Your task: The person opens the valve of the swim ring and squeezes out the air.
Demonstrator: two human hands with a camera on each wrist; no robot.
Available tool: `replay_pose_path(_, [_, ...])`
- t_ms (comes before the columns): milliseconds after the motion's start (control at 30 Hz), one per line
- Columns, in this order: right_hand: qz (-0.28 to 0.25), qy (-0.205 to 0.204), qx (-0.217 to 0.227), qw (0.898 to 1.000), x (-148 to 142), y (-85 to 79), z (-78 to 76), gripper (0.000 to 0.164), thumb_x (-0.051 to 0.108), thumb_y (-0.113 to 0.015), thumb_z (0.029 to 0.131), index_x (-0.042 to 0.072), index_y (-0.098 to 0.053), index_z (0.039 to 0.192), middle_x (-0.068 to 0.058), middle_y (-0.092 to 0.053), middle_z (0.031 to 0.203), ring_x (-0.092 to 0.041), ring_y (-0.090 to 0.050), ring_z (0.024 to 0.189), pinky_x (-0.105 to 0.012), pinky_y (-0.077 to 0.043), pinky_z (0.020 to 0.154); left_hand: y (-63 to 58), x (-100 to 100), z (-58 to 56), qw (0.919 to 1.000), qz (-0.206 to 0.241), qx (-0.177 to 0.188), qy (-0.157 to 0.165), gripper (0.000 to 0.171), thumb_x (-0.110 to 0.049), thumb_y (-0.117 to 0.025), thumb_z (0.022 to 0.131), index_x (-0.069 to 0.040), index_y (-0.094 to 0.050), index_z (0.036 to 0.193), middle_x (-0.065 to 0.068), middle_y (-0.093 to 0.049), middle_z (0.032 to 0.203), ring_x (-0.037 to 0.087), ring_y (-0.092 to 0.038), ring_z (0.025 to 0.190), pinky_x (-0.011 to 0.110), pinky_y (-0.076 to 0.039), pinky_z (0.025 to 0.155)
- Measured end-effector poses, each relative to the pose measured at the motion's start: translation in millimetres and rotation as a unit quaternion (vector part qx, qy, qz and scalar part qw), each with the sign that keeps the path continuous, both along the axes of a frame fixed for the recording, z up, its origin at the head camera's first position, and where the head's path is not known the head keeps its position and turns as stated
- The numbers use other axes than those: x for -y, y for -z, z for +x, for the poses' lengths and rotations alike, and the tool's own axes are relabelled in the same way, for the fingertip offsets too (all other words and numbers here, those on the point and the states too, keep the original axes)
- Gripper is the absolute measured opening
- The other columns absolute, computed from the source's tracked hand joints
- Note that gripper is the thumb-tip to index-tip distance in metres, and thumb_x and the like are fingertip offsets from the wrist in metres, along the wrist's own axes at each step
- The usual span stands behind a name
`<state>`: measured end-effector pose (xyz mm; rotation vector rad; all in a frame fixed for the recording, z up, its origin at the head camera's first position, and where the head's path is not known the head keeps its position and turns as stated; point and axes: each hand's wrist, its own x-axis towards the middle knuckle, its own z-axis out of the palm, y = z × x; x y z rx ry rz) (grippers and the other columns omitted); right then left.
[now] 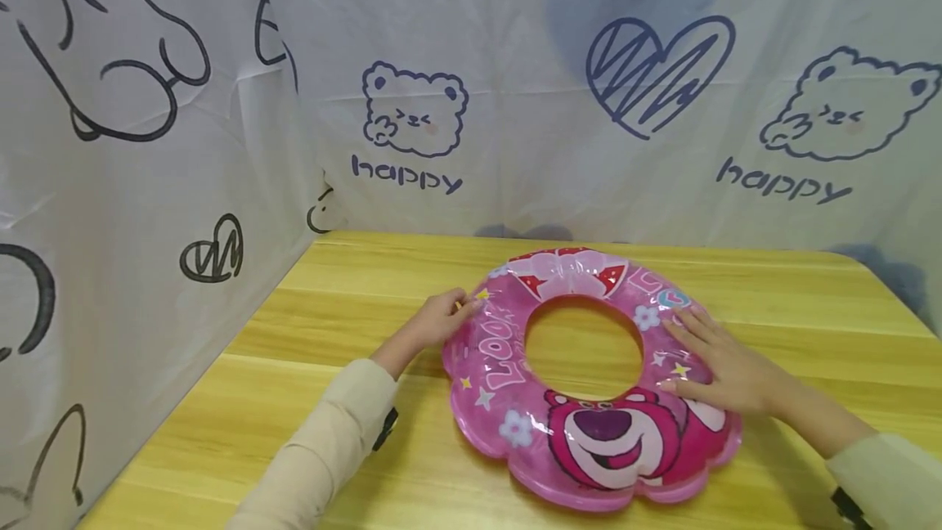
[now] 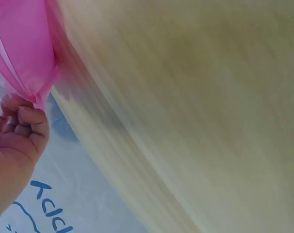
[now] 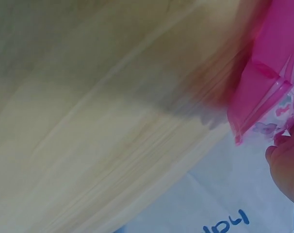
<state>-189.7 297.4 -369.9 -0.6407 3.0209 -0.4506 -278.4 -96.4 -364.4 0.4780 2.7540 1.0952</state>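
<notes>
A pink inflatable swim ring (image 1: pixel 530 440) with a scalloped edge, a bear face and flower prints lies on the wooden table, puffed up with air. At its left rim my left hand (image 1: pixel 441 317) has curled fingers and pinches the outer edge; the left wrist view shows the hand (image 2: pixel 18 131) gripping the pink seam (image 2: pixel 38 99). My right hand (image 1: pixel 728 370) rests on the ring's right side, fingers spread over the printed top. Only part of the right hand (image 3: pixel 288 160) shows in the right wrist view, beside the ring's pink underside (image 3: pixel 263 82).
The yellow wood-grain table (image 1: pixel 353 293) extends around the ring. Behind it hangs a white cloth (image 1: pixel 530 145) printed with bears, hearts and the word happy. Another stretch of cloth (image 1: pixel 132 186) runs along the left edge.
</notes>
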Motion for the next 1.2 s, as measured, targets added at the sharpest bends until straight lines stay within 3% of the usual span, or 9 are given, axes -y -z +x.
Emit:
replay_pose_path(100, [0.011, 0.006, -0.009, 1.0, -4, -2.5, -1.8, 0.088, 0.054, -0.065, 0.077, 0.004, -0.034, 0.143, -0.027, -0.022, 0.149, -0.048, -0.015, 0.137, -0.07, -0.027, 0.099, 1.1, -1, -0.7, 0.9983, -0.019, -0.04, 0.038, 0.026, -0.027, -0.048, 0.097, -0.005, -0.058, 0.089, 0.0, -0.048, 0.067, 0.011, -0.044, 0.061, 0.02, -0.041, 0.054])
replay_pose_path(233, [0.012, 0.008, -0.021, 1.0, -11, -6.7, -3.6, 0.085, 0.052, -0.067, 0.075, 0.002, -0.041, 0.139, -0.029, -0.024, 0.147, -0.052, -0.022, 0.131, -0.071, -0.029, 0.096, 0.1, -3, 1.9, 0.9964, -0.01, -0.062, 0.057, 0.025, -0.022, -0.049, 0.097, -0.005, -0.056, 0.081, 0.0, -0.047, 0.065, 0.01, -0.043, 0.061, 0.019, -0.04, 0.054])
replay_pose_path(433, [0.014, 0.012, -0.019, 1.0, -24, -8.9, -8.3, 0.082, 0.05, -0.067, 0.076, 0.001, -0.042, 0.137, -0.032, -0.029, 0.143, -0.055, -0.027, 0.126, -0.071, -0.031, 0.094, 1.6, -3, 8.5, 0.997, 0.062, -0.006, 0.047, 0.026, -0.021, -0.046, 0.098, -0.003, -0.054, 0.08, 0.0, -0.047, 0.066, 0.011, -0.044, 0.06, 0.02, -0.041, 0.054])
replay_pose_path(667, [0.006, 0.018, 0.001, 1.0, -33, -7.1, -11.9, 0.08, 0.046, -0.067, 0.078, 0.004, -0.037, 0.14, -0.035, -0.028, 0.142, -0.057, -0.028, 0.125, -0.072, -0.029, 0.095, 3.2, -6, 11.7, 0.9893, 0.132, 0.058, 0.017, 0.03, -0.02, -0.04, 0.1, -0.003, -0.05, 0.078, 0.0, -0.046, 0.061, 0.011, -0.045, 0.055, 0.02, -0.041, 0.054])
replay_pose_path(1033, [-0.013, 0.017, 0.027, 0.999, -37, -7.0, -11.8, 0.086, 0.045, -0.067, 0.078, 0.008, -0.029, 0.145, -0.034, -0.024, 0.145, -0.057, -0.025, 0.127, -0.071, -0.019, 0.1, 7.7, -7, 11.8, 0.9785, 0.185, 0.09, 0.005, 0.031, -0.018, -0.033, 0.102, -0.005, -0.047, 0.077, -0.001, -0.047, 0.063, 0.009, -0.049, 0.057, 0.021, -0.046, 0.059])
replay_pose_path(1200, [-0.013, 0.022, 0.027, 0.999, -36, -7.5, -11.6, 0.086, 0.046, -0.068, 0.077, 0.006, -0.031, 0.144, -0.034, -0.024, 0.144, -0.057, -0.025, 0.127, -0.071, -0.021, 0.099, 6.9, -9, 13.8, 0.9814, 0.174, 0.081, 0.005, 0.032, -0.016, -0.033, 0.102, -0.003, -0.048, 0.077, -0.001, -0.047, 0.062, 0.009, -0.049, 0.056, 0.022, -0.048, 0.058])
